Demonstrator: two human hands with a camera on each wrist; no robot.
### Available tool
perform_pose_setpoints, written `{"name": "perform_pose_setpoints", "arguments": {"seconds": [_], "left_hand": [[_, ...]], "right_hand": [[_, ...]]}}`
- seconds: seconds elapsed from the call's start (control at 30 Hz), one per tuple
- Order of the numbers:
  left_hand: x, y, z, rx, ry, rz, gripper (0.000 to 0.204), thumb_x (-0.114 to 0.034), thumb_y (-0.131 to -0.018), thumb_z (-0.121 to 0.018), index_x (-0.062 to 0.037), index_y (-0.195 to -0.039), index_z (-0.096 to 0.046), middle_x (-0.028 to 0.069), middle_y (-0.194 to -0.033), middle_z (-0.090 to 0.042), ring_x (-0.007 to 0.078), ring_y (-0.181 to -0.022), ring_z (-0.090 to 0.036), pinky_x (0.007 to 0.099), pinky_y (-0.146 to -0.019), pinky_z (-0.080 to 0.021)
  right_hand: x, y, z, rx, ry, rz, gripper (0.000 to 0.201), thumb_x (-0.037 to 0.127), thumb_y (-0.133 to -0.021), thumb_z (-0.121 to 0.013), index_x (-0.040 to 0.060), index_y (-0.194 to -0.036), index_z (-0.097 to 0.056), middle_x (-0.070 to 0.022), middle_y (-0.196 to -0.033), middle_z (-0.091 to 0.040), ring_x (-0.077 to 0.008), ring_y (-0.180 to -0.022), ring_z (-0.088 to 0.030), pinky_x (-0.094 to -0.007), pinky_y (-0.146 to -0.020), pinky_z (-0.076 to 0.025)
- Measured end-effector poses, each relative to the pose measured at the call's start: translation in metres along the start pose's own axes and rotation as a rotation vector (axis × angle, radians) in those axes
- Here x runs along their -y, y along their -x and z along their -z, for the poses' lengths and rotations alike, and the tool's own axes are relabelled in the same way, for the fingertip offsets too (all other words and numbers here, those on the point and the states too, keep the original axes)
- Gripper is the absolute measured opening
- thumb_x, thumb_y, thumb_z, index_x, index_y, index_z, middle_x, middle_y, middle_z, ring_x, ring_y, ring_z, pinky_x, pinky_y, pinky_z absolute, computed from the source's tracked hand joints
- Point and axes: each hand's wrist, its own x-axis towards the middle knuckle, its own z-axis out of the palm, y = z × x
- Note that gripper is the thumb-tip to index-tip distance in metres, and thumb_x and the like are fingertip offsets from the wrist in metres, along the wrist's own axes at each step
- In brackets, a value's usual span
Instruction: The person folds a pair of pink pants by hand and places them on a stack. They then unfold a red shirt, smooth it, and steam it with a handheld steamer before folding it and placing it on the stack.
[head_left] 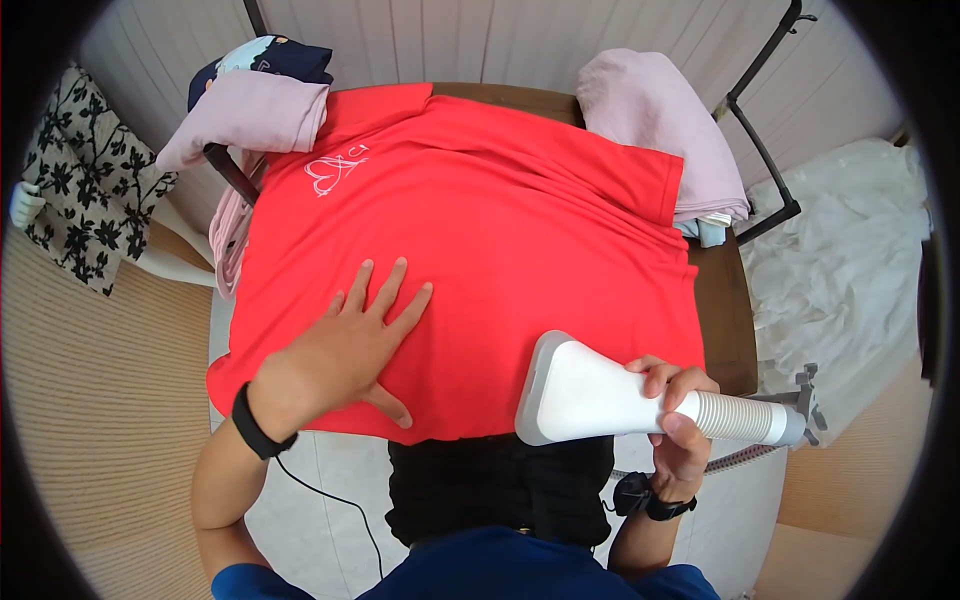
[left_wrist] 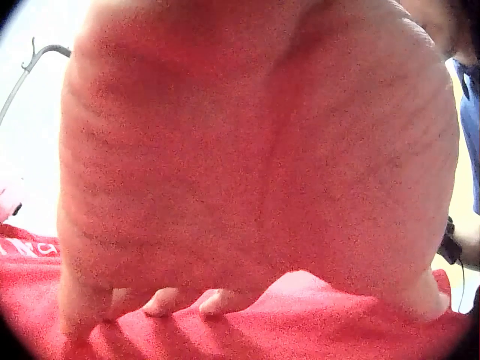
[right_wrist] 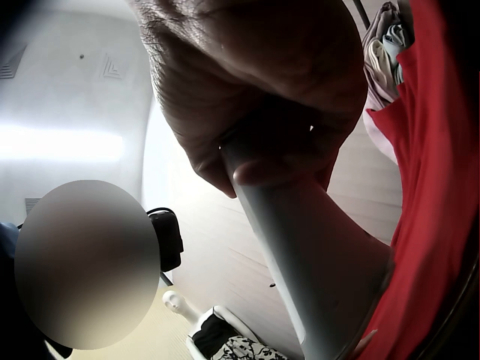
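A red T-shirt (head_left: 480, 240) with a white heart-like print lies spread over a brown board. My left hand (head_left: 345, 350) rests on its left part, fingers spread and fingertips on the cloth. In the left wrist view the palm (left_wrist: 255, 165) arches over the red fabric. My right hand (head_left: 680, 410) grips the neck of a white garment steamer head (head_left: 590, 395), fingers curled round it. The steamer's wide grey-edged face is turned left, over the shirt's lower right part. From the right wrist view, the steamer head (right_wrist: 315, 255) extends down from the curled fingers toward the red cloth.
Folded pink cloth (head_left: 650, 120) lies at the back right, and another pink bundle (head_left: 255, 110) at the back left. Black metal bars (head_left: 765, 150) rise beside the board (head_left: 725, 300). White tulle (head_left: 840, 250) hangs at right; a floral garment (head_left: 95, 180) hangs at left.
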Motion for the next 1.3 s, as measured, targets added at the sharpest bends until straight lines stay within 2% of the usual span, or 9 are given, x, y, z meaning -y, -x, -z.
{"name": "perform_pose_setpoints", "arguments": {"seconds": [0.03,0.23,0.47,0.53,0.6,0.73,0.9,1.0,1.3], "left_hand": [[-0.003,-0.001,-0.002,-0.003,-0.07,0.009,0.142,-0.048,-0.051,-0.094,-0.0126,-0.162,-0.014,0.0279,-0.164,-0.011,0.058,-0.146,-0.019,0.0603,-0.116,-0.036],[0.005,0.0,-0.002,0.02,-0.111,-0.002,0.155,-0.039,-0.036,-0.098,-0.0166,-0.163,-0.011,0.0234,-0.166,-0.008,0.0541,-0.149,-0.017,0.059,-0.115,-0.039],[0.006,-0.005,-0.001,0.017,-0.154,-0.011,0.158,-0.034,-0.032,-0.099,-0.0186,-0.163,-0.011,0.0219,-0.167,-0.007,0.0533,-0.149,-0.018,0.0563,-0.116,-0.04],[0.005,-0.005,0.002,0.029,-0.099,-0.007,0.16,-0.033,-0.03,-0.099,-0.017,-0.163,-0.012,0.0234,-0.167,-0.006,0.054,-0.149,-0.017,0.0562,-0.118,-0.038],[0.005,-0.006,0.004,0.046,-0.116,-0.033,0.159,-0.032,-0.03,-0.099,-0.0164,-0.162,-0.013,0.0246,-0.166,-0.008,0.0544,-0.149,-0.017,0.057,-0.117,-0.038],[-0.001,-0.008,0.009,0.066,-0.126,-0.005,0.159,-0.031,-0.029,-0.1,-0.0154,-0.162,-0.014,0.0255,-0.166,-0.009,0.0548,-0.149,-0.015,0.0552,-0.117,-0.038],[-0.004,-0.01,0.012,0.115,-0.139,0.016,0.161,-0.035,-0.028,-0.099,-0.0153,-0.163,-0.013,0.0245,-0.167,-0.005,0.0527,-0.15,-0.014,0.0531,-0.118,-0.038],[-0.003,-0.011,0.01,0.104,-0.103,0.044,0.169,-0.029,-0.02,-0.098,-0.0136,-0.163,-0.01,0.0213,-0.168,0.001,0.0501,-0.152,-0.006,0.0529,-0.122,-0.032],[-0.005,-0.01,0.011,0.132,-0.144,0.082,0.17,-0.028,-0.018,-0.098,-0.0159,-0.163,-0.009,0.0191,-0.168,0.002,0.0474,-0.153,-0.006,0.0523,-0.118,-0.039]], "right_hand": [[-0.001,0.0,-0.002,0.003,-0.008,-0.007,0.019,0.018,-0.076,-0.074,0.0044,-0.083,-0.063,-0.015,-0.09,-0.064,-0.0409,-0.115,-0.061,-0.0368,-0.085,-0.056],[-0.004,-0.002,-0.001,-0.115,0.031,-0.03,0.019,0.019,-0.075,-0.073,0.0054,-0.083,-0.063,-0.0145,-0.089,-0.064,-0.0406,-0.115,-0.061,-0.0344,-0.08,-0.056],[-0.007,-0.01,-0.014,-0.112,-0.008,0.014,0.015,0.016,-0.076,-0.073,0.005,-0.081,-0.063,-0.0125,-0.086,-0.063,-0.038,-0.11,-0.063,-0.0429,-0.095,-0.054],[-0.015,-0.017,-0.025,0.145,-0.008,0.005,0.021,0.022,-0.078,-0.075,0.0069,-0.081,-0.062,-0.0086,-0.082,-0.061,-0.0339,-0.103,-0.064,-0.0435,-0.095,-0.054],[-0.021,-0.021,-0.044,0.209,-0.082,-0.053,0.017,0.018,-0.079,-0.076,0.0049,-0.083,-0.065,-0.0095,-0.082,-0.064,-0.0343,-0.103,-0.065,-0.0534,-0.106,-0.045],[-0.027,-0.033,-0.073,0.402,-0.095,-0.088,0.009,0.001,-0.082,-0.071,0.0011,-0.091,-0.068,-0.012,-0.096,-0.069,-0.0291,-0.107,-0.064,-0.0446,-0.103,-0.047],[-0.043,-0.041,-0.092,0.488,-0.102,-0.068,0.009,-0.002,-0.084,-0.068,0.0003,-0.093,-0.067,-0.0115,-0.098,-0.069,-0.0242,-0.107,-0.064,-0.0382,-0.103,-0.048],[-0.041,-0.041,-0.089,0.514,-0.116,-0.069,0.01,-0.003,-0.084,-0.068,0.0001,-0.093,-0.067,-0.0109,-0.097,-0.069,-0.0248,-0.105,-0.064,-0.0387,-0.103,-0.048],[-0.01,-0.035,-0.016,0.404,-0.068,-0.056,0.012,0.003,-0.078,-0.074,-0.0026,-0.087,-0.07,-0.0162,-0.092,-0.069,-0.0336,-0.106,-0.066,-0.0483,-0.102,-0.048]]}}
